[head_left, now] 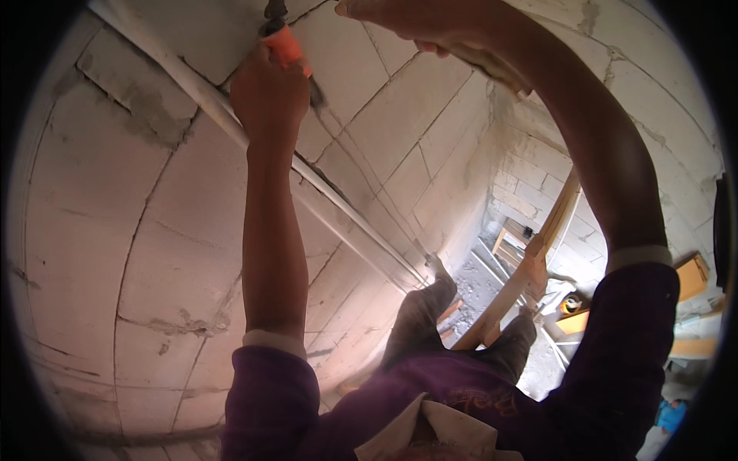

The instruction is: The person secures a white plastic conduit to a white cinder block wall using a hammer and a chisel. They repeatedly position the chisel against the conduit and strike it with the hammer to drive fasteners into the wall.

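Observation:
At the upper left, my left hand (270, 92) is closed around the orange grip of a chisel (284, 44). A dark metal end stands out above the grip, close to the pale block wall (184, 253). My right hand (411, 19) is raised at the top edge, partly cut off, with its fingers curled. From under it a worn wooden handle (496, 71) slants down beside my right forearm. Whatever head that handle carries is out of view.
A pale pipe (207, 100) runs slantwise along the wall behind my left wrist. Wooden beams (538, 250) rise beside my legs. On the rubble-strewn floor lie a yellow round item (570, 305), boards (692, 278) and white sheeting. Another block wall (538, 165) meets this one at a corner.

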`<state>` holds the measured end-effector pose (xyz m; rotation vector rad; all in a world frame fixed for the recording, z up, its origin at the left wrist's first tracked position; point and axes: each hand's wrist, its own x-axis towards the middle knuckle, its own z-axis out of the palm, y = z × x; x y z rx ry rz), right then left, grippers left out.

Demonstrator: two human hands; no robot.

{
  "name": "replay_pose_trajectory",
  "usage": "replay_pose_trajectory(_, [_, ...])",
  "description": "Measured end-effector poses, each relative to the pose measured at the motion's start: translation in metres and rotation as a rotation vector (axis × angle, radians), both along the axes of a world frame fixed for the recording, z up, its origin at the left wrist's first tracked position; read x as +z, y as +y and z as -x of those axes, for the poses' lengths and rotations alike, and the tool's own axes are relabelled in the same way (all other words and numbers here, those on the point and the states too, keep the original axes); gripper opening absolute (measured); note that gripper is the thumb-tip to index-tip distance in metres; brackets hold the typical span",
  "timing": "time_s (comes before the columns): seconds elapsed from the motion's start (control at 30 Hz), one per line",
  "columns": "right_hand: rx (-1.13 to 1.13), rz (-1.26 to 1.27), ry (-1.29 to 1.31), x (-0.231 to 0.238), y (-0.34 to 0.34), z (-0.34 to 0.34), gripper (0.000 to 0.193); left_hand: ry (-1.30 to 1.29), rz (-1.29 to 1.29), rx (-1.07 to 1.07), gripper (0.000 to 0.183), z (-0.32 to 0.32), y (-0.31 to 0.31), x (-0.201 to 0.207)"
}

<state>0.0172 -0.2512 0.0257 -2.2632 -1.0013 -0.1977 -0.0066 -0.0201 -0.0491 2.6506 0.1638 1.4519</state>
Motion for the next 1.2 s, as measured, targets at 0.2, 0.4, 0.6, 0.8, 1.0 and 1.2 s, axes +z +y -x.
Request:
replay_pose_trajectory(0.2, [-0.044, -0.388, -0.085, 0.017, -0.021, 0.013, 0.053, -0.034, 0.005, 0.050, 0.033, -0.007, 0.004, -0.002])
replay_pose_trajectory(0.4, [-0.025, -0.386, -0.177, 0.008, 0.012, -0.010, 0.051, 0.013, 0.081, 0.024, 0.022, 0.005, 0.008, -0.003])
replay_pose_trajectory(0.6, [-0.048, -0.201, -0.043, 0.022, 0.005, 0.020, 0.048, -0.071, 0.069, 0.032, 0.029, 0.001, 0.017, -0.007])
replay_pose_trajectory(0.8, [0.050, -0.064, -0.044, 0.010, 0.019, 0.017, 0.048, -0.112, 0.010, 0.000, 0.028, -0.002, 0.019, -0.009])
replay_pose_trajectory(1.0, [0.055, -0.396, -0.041, 0.012, -0.009, 0.008, 0.049, -0.059, 0.098, 0.010, 0.030, -0.006, 0.007, -0.010])
replay_pose_trajectory(1.2, [0.024, -0.149, 0.035, 0.018, -0.005, 0.015, 0.051, -0.131, -0.004, -0.038, 0.029, -0.005, 0.018, -0.013])
